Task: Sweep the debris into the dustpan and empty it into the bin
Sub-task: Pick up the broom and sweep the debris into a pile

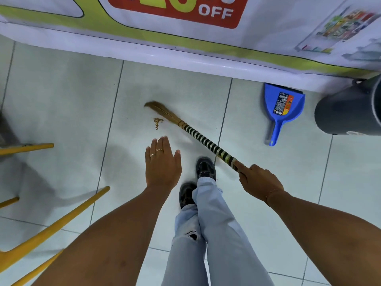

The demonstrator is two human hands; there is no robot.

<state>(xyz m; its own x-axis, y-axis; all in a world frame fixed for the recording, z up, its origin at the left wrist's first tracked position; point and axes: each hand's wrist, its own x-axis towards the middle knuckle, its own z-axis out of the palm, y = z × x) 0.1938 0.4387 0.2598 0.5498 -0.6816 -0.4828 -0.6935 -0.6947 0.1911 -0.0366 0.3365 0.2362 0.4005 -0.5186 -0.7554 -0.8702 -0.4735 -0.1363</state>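
A pale tiled floor (61, 112) is being shown, crossed by dark grout lines. A small heap of brown debris (157, 122) is being touched by the broom bristles (160, 111), while a blue dustpan (282, 109) is lying flat beside a dark grey bin (348, 112).

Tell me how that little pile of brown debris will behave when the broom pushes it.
The debris looks like small loose grains, so it will probably scatter rather than move as one clump. The floor tiles look smooth, so bits may skid. The broom bristles look soft and curved, so a few grains could slip through.
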